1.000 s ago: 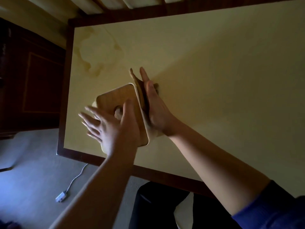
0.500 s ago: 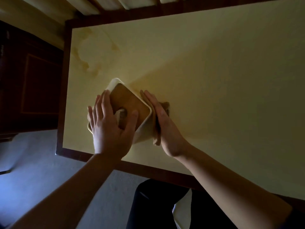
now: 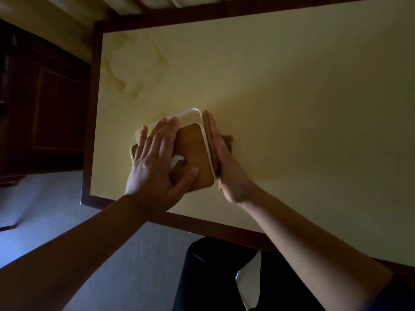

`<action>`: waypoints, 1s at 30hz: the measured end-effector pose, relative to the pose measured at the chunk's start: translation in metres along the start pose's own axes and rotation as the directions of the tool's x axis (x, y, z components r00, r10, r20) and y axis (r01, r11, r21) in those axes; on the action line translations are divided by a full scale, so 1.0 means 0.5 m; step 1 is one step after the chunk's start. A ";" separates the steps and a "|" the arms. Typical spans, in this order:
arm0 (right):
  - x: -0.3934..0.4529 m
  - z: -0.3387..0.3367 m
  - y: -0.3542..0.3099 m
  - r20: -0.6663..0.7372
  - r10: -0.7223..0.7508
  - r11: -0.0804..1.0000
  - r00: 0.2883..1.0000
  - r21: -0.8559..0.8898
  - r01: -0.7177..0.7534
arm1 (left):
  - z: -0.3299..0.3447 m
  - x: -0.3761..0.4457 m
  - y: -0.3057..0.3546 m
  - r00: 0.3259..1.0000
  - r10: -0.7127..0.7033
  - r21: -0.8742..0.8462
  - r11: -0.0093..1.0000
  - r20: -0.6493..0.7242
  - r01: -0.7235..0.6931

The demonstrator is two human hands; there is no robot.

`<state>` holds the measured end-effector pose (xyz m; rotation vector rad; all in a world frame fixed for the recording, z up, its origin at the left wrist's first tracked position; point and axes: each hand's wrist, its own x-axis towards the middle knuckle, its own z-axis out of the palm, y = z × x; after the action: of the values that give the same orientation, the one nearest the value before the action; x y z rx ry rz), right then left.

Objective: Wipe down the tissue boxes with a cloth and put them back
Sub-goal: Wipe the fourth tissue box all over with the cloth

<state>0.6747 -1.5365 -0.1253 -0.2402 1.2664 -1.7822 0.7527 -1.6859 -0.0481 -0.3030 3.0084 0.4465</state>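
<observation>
Wiping step in hand, judging by the layout. Tissue box [image 3: 195, 153], cream-walled with a wooden lid, stood on the yellow bench [image 3: 292, 108] near its front left corner, tilted so that part of the cream side wall showed beyond the lid. Left hand [image 3: 155, 167] lay flat on the lid, fingers straight and spread, thumb stretched across the wood, steadying the box rather than gripping it; a tuft of tissue [image 3: 176, 159] poked up from the lid's slot just beside the palm. Right hand [image 3: 226, 162] stood on edge against the box's right wall, fingers straight and together, pressing a brownish cloth [image 3: 212, 151] between palm and wall; a fold of the cloth trailed onto the bench behind the fingers. A second box edge seemed to show under the left fingers, though too dim to tell.

Probably only this side being wiped; remaining walls likely pending. Next move called for a stroke along the wall under steady pressure, then a turn of the box to present another face, with the left palm kept firm to stop sliding toward the bench edge.
</observation>
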 end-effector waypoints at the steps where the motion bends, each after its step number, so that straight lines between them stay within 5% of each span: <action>1: 0.035 -0.003 -0.004 0.012 -0.016 0.999 1.000 -0.043 0.016 | 0.000 0.000 0.000 1.000 0.005 -0.004 1.000 -0.004 -0.005; 7: 0.143 -0.006 -0.046 0.014 -0.045 0.987 0.999 -0.151 0.046 | 0.000 -0.001 -0.003 1.000 0.002 0.002 1.000 -0.017 -0.002; 11: 0.064 -0.009 -0.013 0.044 -0.122 0.966 0.992 -0.224 0.129 | 0.004 -0.001 -0.003 1.000 0.009 0.013 1.000 -0.022 -0.008; 19: -0.127 0.006 0.036 0.062 -0.102 0.990 0.993 -0.095 0.108 | 0.007 -0.003 -0.003 0.999 0.046 0.038 0.998 -0.001 -0.046; 30: 0.148 -0.019 -0.053 0.024 -0.049 0.950 0.999 -0.308 0.054 | 0.004 -0.002 -0.003 0.999 0.043 0.028 0.999 -0.006 -0.043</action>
<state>0.6123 -1.5844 -0.1319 -0.4665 1.5386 -1.6149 0.7541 -1.6864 -0.0500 -0.2381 3.0300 0.4077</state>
